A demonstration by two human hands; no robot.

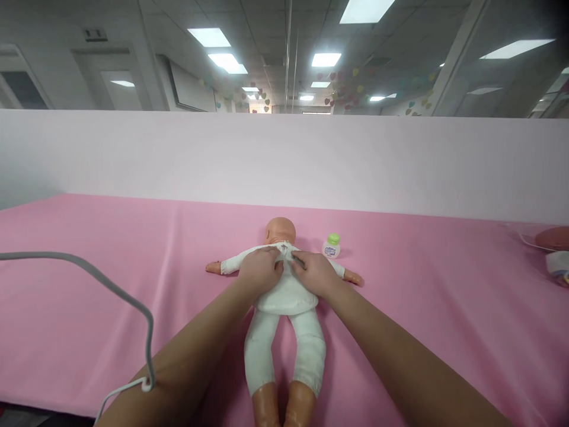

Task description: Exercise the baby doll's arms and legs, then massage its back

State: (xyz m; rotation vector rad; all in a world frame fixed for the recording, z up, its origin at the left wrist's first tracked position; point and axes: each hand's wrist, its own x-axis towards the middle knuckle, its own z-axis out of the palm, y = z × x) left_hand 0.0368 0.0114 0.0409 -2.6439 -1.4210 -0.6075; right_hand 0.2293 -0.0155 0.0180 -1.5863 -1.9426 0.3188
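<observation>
Both hands pinch the collar of a bald plastic baby doll in a white cloth suit (pixel 288 290), lying mid-way on the pink cloth-covered table (pixel 89 320); left hand (pixel 260 270) and right hand (pixel 313 273) grip soft, thin fabric; probably light, limbs stiff, best held by the torso.

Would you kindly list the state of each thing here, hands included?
baby doll: lying flat, head away, arms spread, in white clothes.
small bottle: upright, green cap on.
left hand: pinching the doll's collar.
right hand: pinching the collar too.
grey cable: loose, curving over the pink cloth.
</observation>
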